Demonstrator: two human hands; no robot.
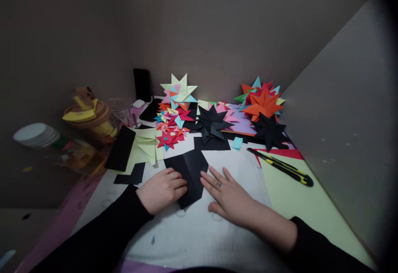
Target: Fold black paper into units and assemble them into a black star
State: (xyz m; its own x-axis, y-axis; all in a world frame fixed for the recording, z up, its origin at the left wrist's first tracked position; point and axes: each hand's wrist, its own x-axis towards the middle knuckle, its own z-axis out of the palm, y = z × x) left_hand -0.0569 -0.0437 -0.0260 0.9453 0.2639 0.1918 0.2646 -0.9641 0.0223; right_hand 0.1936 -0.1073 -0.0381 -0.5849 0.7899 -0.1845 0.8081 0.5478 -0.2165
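A sheet of black paper (187,169) with a crease across it lies turned at an angle on the white table surface. Fingers curled, my left hand (163,190) rests on the paper's lower left part and grips it there; its fingertips are partly hidden. Flat and spread, my right hand (228,194) has its fingertips at the sheet's right edge. Just behind the sheet lies another piece of black paper (214,143). Left of my left hand are black paper scraps (130,175) and pale green folded paper (147,146).
A black and yellow utility knife (281,167) lies right, over pale green paper (289,202). Behind stand black folded stars (212,123), an orange star (264,103) and a pile of small coloured stars (174,119). A bottle (71,150), a lidded cup (90,115) and a phone (142,85) are left.
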